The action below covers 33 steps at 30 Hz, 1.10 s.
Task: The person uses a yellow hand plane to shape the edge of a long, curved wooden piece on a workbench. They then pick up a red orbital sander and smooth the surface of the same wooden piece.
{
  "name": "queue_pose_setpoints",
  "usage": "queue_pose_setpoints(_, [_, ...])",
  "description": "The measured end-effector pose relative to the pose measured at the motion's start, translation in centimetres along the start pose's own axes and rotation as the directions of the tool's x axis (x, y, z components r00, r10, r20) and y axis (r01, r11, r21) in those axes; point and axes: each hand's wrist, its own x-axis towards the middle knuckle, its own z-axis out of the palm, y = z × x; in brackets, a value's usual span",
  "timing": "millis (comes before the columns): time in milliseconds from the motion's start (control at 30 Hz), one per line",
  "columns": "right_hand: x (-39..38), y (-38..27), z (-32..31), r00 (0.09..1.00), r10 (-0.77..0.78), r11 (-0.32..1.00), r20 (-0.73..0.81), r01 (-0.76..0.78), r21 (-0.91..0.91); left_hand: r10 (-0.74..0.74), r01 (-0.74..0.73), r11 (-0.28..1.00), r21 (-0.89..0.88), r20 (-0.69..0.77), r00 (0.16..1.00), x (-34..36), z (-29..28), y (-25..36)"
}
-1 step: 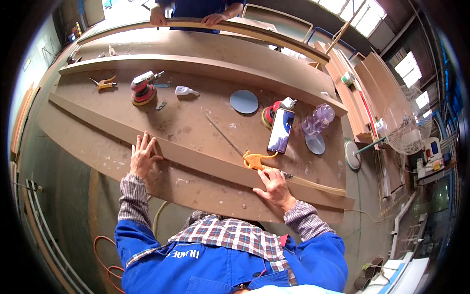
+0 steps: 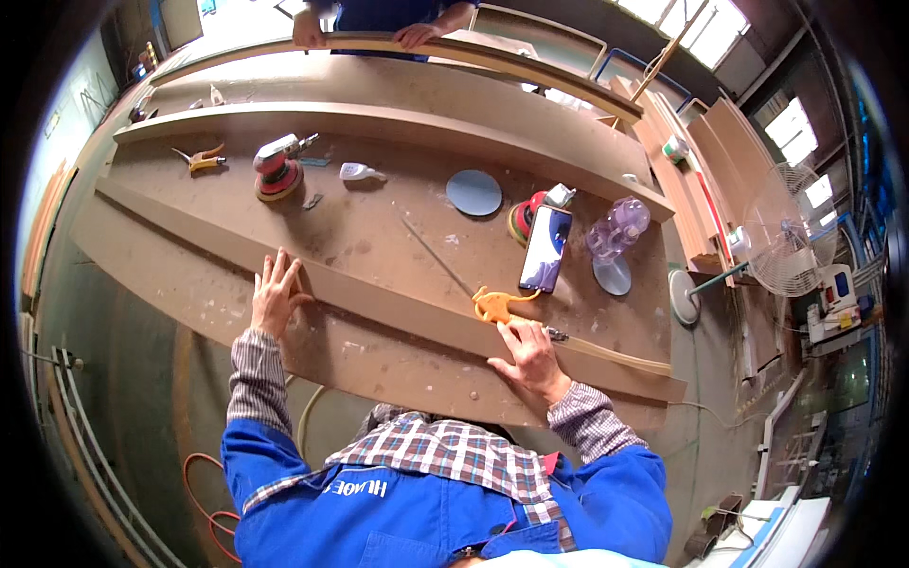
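A long, narrow wooden board [image 2: 398,301] runs across the near part of the brown worktable [image 2: 369,227]. My left hand [image 2: 275,298] rests on its left half, fingers spread and stretched forward. Farther right, my right hand [image 2: 532,362] is closed over the board, thumb on the near side and fingers bent over the far edge. An orange air blow gun [image 2: 493,305] with a long thin nozzle lies right at those fingertips. Its handle is partly hidden by them, and I cannot tell whether they press on it.
Beyond lie two red sanders [image 2: 276,175], a white bottle [image 2: 360,172], a round grey disc [image 2: 473,193], a phone [image 2: 545,248] and a clear bottle [image 2: 625,222]. Another blow gun [image 2: 201,161] is far left. A co-worker's hands [image 2: 417,35] hold a far strip [image 2: 511,66]. A fan [image 2: 791,227] stands right.
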Motion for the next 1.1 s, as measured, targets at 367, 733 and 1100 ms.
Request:
queue_pose_setpoints(367, [8.0, 1.2, -0.7, 0.994, -0.107, 0.993, -0.025, 0.108, 0.055, -0.141, 0.138, 0.961, 0.242, -0.006, 0.99, 4.3, -1.1, -2.4])
queue_pose_setpoints(733, [22.5, 19.0, -8.2, 0.934, 0.355, 0.898, -0.037, -0.351, -0.264, 0.472, -0.479, 0.876, -0.056, -0.103, 0.876, 1.1, 0.3, 16.2])
queue_pose_setpoints(1100, [27.9, 22.5, -8.4, 0.852, 0.519, 0.835, 0.064, -0.489, -0.254, 0.423, -0.428, 0.9, -0.083, -0.066, 0.904, 1.4, 0.2, 16.7])
